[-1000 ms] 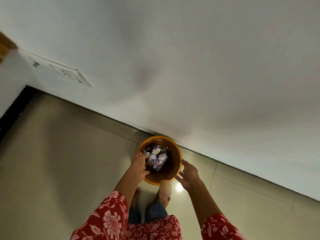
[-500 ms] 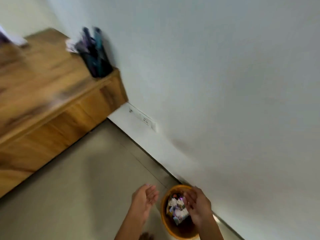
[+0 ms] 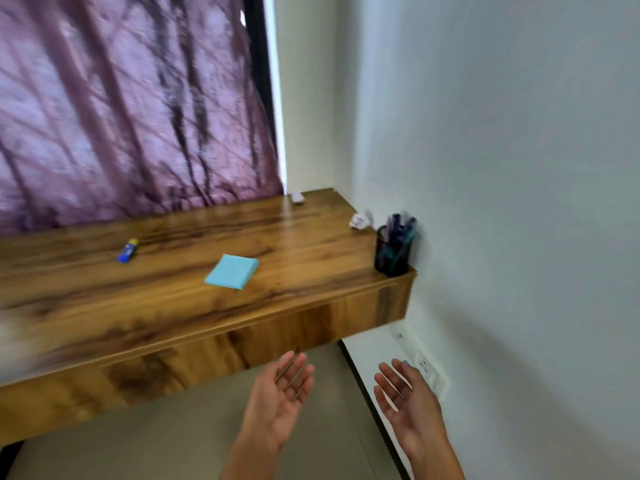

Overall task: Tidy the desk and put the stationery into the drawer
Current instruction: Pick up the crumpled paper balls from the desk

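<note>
Nearest, at the bottom of the frame, the left hand (image 3: pixel 277 398) and right hand (image 3: pixel 408 398) are both spread wide, palms turned inward, holding nothing and well short of the desk (image 3: pixel 304 233). Above them the desk's front panel (image 3: pixel 221 344) crosses the middle of the frame; it is probably the drawer face, though blur hides any handle or seam. On the top, at centre, lies a blue pad (image 3: pixel 232 271): light, flat and slightly flexible, best pinched at a free edge with thumb under and fingers over, since a flat press would only slide it on the glossy wood. Left of it lies a small blue tube with a yellow cap (image 3: pixel 127 251), likely glue: light, rigid and apt to roll, so grip across its middle. At the right corner a black mesh cup (image 3: pixel 393 254) of pens stands against the wall; wrap it low round the body and keep it upright. Farthest back, two paper balls (image 3: pixel 358 221) (image 3: pixel 297 197) look weightless and crushable; any loose pinch will do.
</note>
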